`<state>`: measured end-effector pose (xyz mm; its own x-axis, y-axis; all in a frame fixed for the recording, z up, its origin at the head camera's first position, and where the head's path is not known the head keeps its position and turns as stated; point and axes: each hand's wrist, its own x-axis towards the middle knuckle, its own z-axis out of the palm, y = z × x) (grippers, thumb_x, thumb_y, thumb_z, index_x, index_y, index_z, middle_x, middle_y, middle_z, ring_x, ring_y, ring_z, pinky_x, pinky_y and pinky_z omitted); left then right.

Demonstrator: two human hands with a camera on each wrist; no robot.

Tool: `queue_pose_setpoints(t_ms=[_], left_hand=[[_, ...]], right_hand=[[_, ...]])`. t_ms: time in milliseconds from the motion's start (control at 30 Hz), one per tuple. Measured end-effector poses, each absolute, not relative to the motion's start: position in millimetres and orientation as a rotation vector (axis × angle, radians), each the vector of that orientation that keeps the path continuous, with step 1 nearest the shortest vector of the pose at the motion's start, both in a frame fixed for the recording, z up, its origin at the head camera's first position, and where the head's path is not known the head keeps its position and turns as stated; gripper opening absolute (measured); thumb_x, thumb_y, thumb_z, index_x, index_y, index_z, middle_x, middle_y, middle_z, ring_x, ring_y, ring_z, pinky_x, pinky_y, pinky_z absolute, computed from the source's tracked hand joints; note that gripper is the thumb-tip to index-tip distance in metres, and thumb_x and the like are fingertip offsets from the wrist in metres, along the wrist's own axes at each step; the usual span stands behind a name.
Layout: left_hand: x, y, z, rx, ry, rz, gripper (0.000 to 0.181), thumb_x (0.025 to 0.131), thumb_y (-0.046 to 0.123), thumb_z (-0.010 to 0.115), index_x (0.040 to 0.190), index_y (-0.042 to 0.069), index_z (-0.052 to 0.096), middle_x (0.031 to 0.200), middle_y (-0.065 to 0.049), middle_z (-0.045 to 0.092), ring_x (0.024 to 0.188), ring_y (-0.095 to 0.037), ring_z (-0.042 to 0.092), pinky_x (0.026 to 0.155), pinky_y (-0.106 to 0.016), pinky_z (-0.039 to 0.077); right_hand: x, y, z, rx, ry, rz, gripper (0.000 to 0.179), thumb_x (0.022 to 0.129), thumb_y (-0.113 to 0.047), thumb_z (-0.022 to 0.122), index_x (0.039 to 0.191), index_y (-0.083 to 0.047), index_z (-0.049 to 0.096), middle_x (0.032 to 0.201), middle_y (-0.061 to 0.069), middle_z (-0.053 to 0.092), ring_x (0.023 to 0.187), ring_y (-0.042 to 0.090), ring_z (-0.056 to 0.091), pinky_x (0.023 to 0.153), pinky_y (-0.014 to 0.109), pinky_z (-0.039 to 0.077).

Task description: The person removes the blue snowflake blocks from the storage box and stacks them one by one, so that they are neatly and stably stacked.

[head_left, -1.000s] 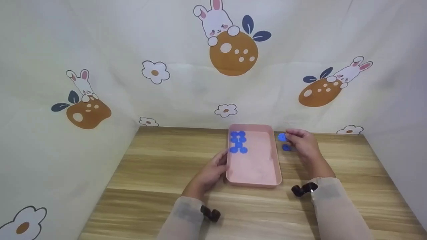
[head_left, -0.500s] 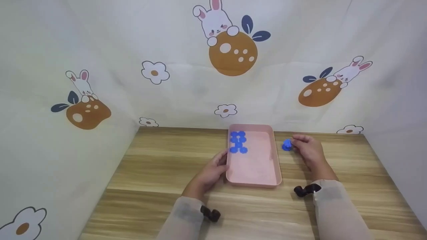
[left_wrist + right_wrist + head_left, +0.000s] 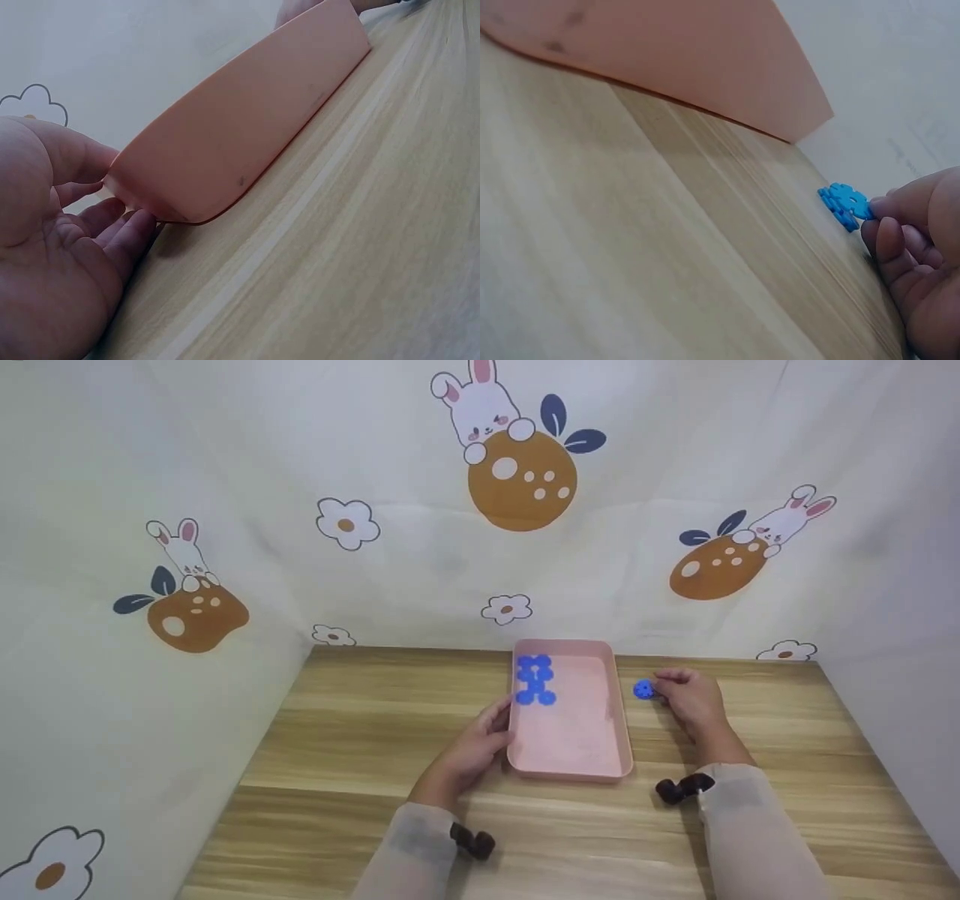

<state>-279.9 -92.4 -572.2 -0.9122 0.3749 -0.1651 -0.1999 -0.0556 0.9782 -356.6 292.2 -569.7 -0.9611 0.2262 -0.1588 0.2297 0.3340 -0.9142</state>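
My right hand (image 3: 694,701) pinches a blue notched interlocking disc (image 3: 849,199) between thumb and finger, just right of the tray. Close against it in the right wrist view is more blue notched plastic (image 3: 838,215), low by the table; whether the pieces touch is unclear. My left hand (image 3: 472,750) holds the left side of the pink tray (image 3: 570,777). In the left wrist view its thumb meets the rim and its curled fingers (image 3: 127,232) lie at the bottom edge. Inside the tray, at the upper left, several blue discs (image 3: 535,685) lie in a cluster.
A wood-grain table (image 3: 360,727) carries everything. Behind and at both sides hangs a pale cloth (image 3: 405,577) printed with rabbits, oranges and flowers, close to the tray's far end. A black wrist camera (image 3: 684,789) sits on the right sleeve, another (image 3: 472,841) on the left.
My right hand has brought its blue disc toward me, over the other blue piece on the table, and its tilt has changed. The left hand and the tray stay put.
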Motion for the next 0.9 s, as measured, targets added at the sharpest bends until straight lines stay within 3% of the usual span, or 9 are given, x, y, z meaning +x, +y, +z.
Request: queue_pose_setpoints(t_ms=[167,900], left_hand=[[-280.6,-92.5,-575.1,0.25,1.818,2.048,0.069,0.106,-0.005,0.044,0.171,0.005,0.021,0.179,-0.019,0.021,0.169,-0.035,0.014,0.138,-0.052,0.016],[-280.8,-92.6,-573.3,0.211,1.844,2.024,0.069,0.107,-0.002,0.046,0.171,0.009,0.024,0.179,-0.016,0.024,0.169,-0.033,0.017,0.138,-0.052,0.018]], right_hand=[[-355.6,291.6,-570.0,0.4,2.587,-1.758,0.038,0.099,-0.02,0.076,0.13,0.001,0.073,0.107,-0.002,0.078,0.086,0.005,0.07,0.076,0.018,0.061],[-351.7,289.5,-563.2,0.463,2.589,-1.745,0.036,0.096,-0.018,0.079,0.126,0.001,0.075,0.107,0.002,0.079,0.085,0.004,0.071,0.077,0.017,0.062]])
